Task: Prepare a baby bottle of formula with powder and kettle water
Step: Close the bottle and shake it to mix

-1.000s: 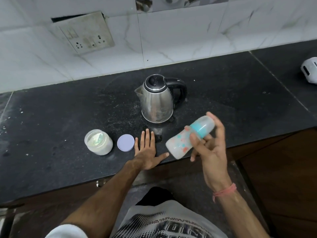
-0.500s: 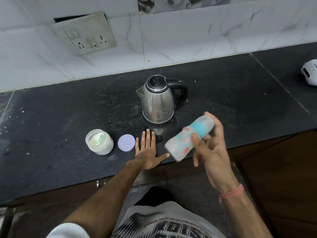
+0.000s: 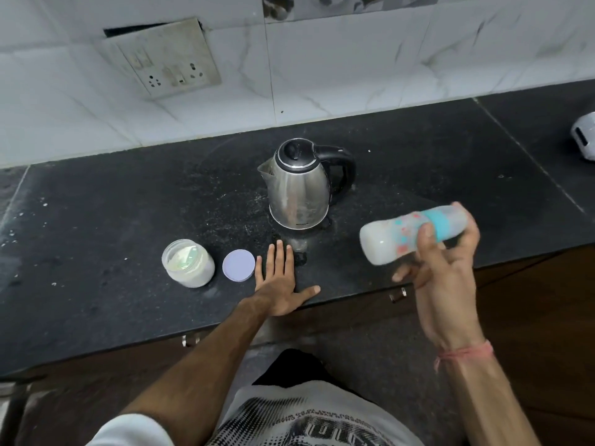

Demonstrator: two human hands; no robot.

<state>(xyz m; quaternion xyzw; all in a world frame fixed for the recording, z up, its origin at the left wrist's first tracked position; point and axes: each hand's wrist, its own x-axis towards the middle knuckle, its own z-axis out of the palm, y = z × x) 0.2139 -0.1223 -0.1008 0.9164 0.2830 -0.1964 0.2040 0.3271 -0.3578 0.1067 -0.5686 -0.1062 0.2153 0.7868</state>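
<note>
My right hand (image 3: 441, 265) grips a baby bottle (image 3: 399, 238) near its blue collar and holds it almost sideways above the counter's front edge. The bottle has coloured spots and a milky white liquid inside, and its base points left. My left hand (image 3: 280, 281) rests flat on the black counter (image 3: 112, 204), fingers straight. A steel kettle (image 3: 299, 188) with a black lid and handle stands just behind that hand. The open jar of white powder (image 3: 188, 263) sits to its left, with the round lilac lid (image 3: 239, 264) lying flat between jar and hand.
A white tiled wall with a socket plate (image 3: 167, 57) backs the counter. A white object (image 3: 584, 136) lies at the far right edge. Brown cupboard fronts (image 3: 531, 310) run below the counter.
My right hand has swung the bottle to the right and tipped it closer to level, and the bottle looks blurred. My left hand stays flat on the counter.
</note>
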